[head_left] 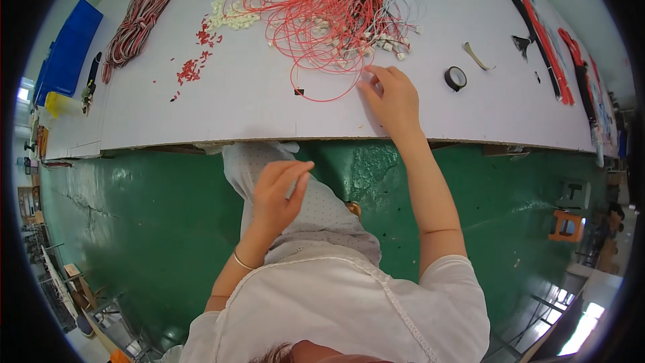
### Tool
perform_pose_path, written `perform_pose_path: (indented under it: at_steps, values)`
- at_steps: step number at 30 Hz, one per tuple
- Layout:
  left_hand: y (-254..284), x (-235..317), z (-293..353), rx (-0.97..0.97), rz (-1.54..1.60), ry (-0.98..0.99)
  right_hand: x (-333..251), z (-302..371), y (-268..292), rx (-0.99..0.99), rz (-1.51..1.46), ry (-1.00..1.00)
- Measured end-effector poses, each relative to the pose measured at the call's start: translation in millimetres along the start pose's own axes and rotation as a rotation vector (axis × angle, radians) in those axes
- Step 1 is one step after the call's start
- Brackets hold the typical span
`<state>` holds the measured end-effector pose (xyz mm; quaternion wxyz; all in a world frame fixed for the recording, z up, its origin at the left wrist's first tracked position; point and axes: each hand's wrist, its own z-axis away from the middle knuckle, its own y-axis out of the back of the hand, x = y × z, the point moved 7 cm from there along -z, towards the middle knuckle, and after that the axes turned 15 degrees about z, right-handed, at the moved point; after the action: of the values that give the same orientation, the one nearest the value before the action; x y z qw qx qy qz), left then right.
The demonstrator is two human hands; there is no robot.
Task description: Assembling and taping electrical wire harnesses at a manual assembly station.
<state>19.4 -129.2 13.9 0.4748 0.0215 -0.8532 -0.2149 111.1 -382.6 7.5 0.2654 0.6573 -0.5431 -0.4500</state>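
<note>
My right hand (396, 99) is over the table near its front edge, with thumb and fingers curled together. Its fingertips are at a loop of thin red wire (327, 100) that comes out of a large tangle of red wires (302, 10). White connectors (386, 45) sit on wire ends at the tangle's right side. My left hand (277, 195) hangs above my lap, off the table. The thumb stands apart from its bent fingers, and nothing shows between them. A small black piece (299, 92) lies by the loop's lower left.
Loose cream connectors (232, 13) and small red pieces (190, 70) lie left of the tangle. Farther left are a wire bundle (138, 33), pliers (89, 87) and a blue bin (70, 50). A black tape roll (455, 78) and cable bundles (537, 33) lie right. An orange stool (566, 226) stands on the floor.
</note>
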Motion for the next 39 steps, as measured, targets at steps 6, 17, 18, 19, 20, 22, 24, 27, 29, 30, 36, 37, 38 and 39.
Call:
perform_pose_path:
  at_steps: [6, 17, 18, 19, 20, 22, 24, 27, 29, 30, 36, 37, 38, 39]
  values:
    - [6, -16, 11, -0.02, 0.103, 0.086, -40, -25, -10, -0.06, -0.009, -0.037]
    - [3, -48, 45, -0.151, 0.421, 0.453, -32, -9, -4, -0.182, 0.208, -0.141]
    - [-3, -53, 47, -0.16, 0.527, 0.536, -37, 9, 12, -0.254, 0.202, -0.141]
    - [-10, -49, 39, -0.168, 0.54, 0.533, -46, 30, 27, -0.246, 0.077, -0.144]
    - [-18, -47, 29, -0.086, 0.79, 0.653, -60, 52, 37, -0.24, -0.049, -0.146]
    - [-37, -50, 18, -0.011, 1.049, 0.784, -84, 86, 38, -0.26, -0.1, -0.106]
    - [-62, -59, 8, -0.089, 1.178, 0.862, -92, 107, 34, -0.294, -0.143, -0.107]
    - [-70, -78, 15, -0.203, 1.056, 0.886, -65, 96, 56, -0.096, -0.116, 0.012]
    - [-61, -84, 24, -0.151, 1.041, 0.93, -15, 74, 88, 0.121, 0.044, 0.001]
    - [-56, -89, 31, -0.085, 1.005, 0.98, 19, 58, 101, 0.2, 0.08, -0.124]
    - [-26, -82, 38, -0.018, 1.01, 0.929, 144, 21, 85, -0.007, 0.401, 0.103]
    - [-21, -76, 39, -0.024, 0.979, 0.952, 154, 24, 79, -0.016, 0.331, 0.115]
    - [-20, -75, 40, -0.056, 1.023, 0.945, 157, 28, 82, 0.0, 0.277, 0.076]
    - [-20, -69, 35, -0.103, 1.064, 0.905, 150, 32, 89, 0.01, 0.221, 0.033]
